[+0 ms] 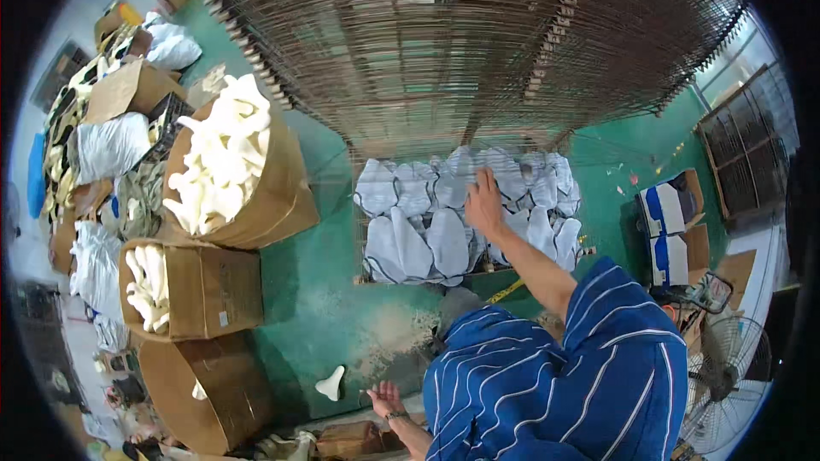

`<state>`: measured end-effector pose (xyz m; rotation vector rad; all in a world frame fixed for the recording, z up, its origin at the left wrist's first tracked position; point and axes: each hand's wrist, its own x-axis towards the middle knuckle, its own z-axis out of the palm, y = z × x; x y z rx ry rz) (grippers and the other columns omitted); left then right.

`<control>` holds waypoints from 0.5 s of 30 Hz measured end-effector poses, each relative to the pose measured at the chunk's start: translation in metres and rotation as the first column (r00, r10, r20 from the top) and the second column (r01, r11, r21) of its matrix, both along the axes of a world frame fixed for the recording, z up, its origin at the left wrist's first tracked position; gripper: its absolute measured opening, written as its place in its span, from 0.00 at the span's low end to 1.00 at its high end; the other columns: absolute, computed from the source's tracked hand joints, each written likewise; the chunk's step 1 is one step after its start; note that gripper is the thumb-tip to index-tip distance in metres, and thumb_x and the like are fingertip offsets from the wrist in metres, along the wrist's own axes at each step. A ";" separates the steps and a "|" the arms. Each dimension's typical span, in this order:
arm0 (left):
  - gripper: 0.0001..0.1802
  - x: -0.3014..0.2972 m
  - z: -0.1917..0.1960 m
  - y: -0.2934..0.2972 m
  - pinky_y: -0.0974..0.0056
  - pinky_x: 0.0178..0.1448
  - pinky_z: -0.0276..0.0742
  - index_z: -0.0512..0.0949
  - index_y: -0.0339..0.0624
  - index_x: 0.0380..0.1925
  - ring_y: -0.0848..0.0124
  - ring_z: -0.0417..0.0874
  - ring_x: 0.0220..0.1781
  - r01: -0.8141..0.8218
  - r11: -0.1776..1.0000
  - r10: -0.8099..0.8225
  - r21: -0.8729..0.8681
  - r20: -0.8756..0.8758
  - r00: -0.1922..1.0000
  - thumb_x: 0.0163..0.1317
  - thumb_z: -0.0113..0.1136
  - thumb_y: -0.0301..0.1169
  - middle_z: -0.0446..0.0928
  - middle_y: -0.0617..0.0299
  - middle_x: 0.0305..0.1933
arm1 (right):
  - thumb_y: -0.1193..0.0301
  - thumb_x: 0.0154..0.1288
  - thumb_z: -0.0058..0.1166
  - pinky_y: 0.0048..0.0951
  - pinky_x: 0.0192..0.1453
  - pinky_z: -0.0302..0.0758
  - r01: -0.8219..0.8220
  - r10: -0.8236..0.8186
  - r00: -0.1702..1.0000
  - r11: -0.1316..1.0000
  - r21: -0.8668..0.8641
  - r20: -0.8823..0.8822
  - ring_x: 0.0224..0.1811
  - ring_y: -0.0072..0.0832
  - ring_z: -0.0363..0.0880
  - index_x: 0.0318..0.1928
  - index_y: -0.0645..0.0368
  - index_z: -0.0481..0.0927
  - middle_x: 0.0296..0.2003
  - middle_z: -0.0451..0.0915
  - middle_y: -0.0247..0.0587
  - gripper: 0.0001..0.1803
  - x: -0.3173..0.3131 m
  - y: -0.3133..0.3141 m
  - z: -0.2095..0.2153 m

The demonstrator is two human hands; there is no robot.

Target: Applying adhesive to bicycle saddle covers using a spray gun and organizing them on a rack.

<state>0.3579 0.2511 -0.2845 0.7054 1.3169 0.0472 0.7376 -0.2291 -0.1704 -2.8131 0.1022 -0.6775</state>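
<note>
My right hand is stretched forward over a wire rack shelf covered with light grey, saddle-shaped pads with dark edging. Its fingers extend over the back row of pads, and nothing shows in its grip. Whether the fingertips touch a pad I cannot tell. Low by my left side, my left hand has its palm turned up and its fingers apart, holding nothing. Nearest to it, a single white saddle-shaped piece lies on the green floor.
A tall rack of wire shelves stands ahead. Left are a large carton heaped with white saddle-shaped pieces, a smaller filled carton and a carton with one piece visible. Right stand blue-and-white boxes and a fan.
</note>
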 end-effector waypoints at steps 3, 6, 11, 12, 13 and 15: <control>0.41 -0.042 0.011 -0.008 0.40 0.69 0.74 0.67 0.40 0.73 0.51 0.81 0.62 -0.065 0.997 0.065 0.042 0.004 0.998 0.75 0.53 0.61 0.82 0.53 0.57 | 0.76 0.58 0.57 0.57 0.61 0.80 -0.135 0.127 0.957 0.991 -0.011 -0.260 0.76 0.65 0.60 0.44 0.71 0.82 0.71 0.62 0.64 0.14 -0.098 0.025 -0.069; 0.44 -0.071 0.023 -0.013 0.39 0.71 0.74 0.63 0.38 0.76 0.49 0.79 0.65 -0.102 0.992 0.092 0.070 0.134 0.987 0.75 0.52 0.62 0.79 0.51 0.61 | 0.68 0.60 0.58 0.54 0.59 0.81 -0.335 0.246 0.534 0.940 0.064 -0.809 0.64 0.59 0.77 0.45 0.68 0.87 0.61 0.78 0.64 0.17 -0.168 0.036 -0.145; 0.44 -0.103 0.078 -0.019 0.41 0.74 0.71 0.58 0.35 0.79 0.46 0.72 0.74 -0.220 0.954 0.153 0.205 0.300 0.942 0.78 0.52 0.57 0.67 0.42 0.76 | 0.64 0.60 0.57 0.50 0.55 0.83 -0.552 0.290 -0.048 0.790 0.267 -0.956 0.53 0.54 0.86 0.43 0.66 0.89 0.47 0.87 0.63 0.18 -0.184 0.044 -0.228; 0.43 -0.107 0.095 -0.022 0.42 0.74 0.71 0.58 0.34 0.78 0.45 0.73 0.74 -0.253 0.932 0.158 0.260 0.338 0.928 0.78 0.52 0.56 0.67 0.42 0.76 | 0.63 0.60 0.57 0.50 0.55 0.83 -0.535 0.292 -0.035 0.803 0.264 -0.956 0.52 0.55 0.86 0.42 0.66 0.89 0.46 0.87 0.64 0.18 -0.178 0.050 -0.234; 0.42 -0.111 0.115 -0.030 0.42 0.74 0.71 0.59 0.34 0.78 0.45 0.74 0.73 -0.295 0.902 0.176 0.315 0.355 0.918 0.78 0.53 0.55 0.67 0.42 0.77 | 0.63 0.60 0.58 0.50 0.55 0.83 -0.536 0.291 0.005 0.808 0.243 -0.957 0.52 0.55 0.86 0.41 0.66 0.89 0.46 0.87 0.64 0.19 -0.166 0.056 -0.236; 0.37 -0.119 0.151 -0.043 0.46 0.72 0.75 0.63 0.34 0.75 0.49 0.78 0.70 -0.413 0.815 0.237 0.406 0.416 0.878 0.78 0.55 0.50 0.72 0.42 0.73 | 0.61 0.57 0.58 0.54 0.48 0.83 -0.606 0.360 0.115 0.764 0.222 -0.926 0.44 0.58 0.87 0.38 0.61 0.90 0.44 0.88 0.58 0.18 -0.144 0.082 -0.235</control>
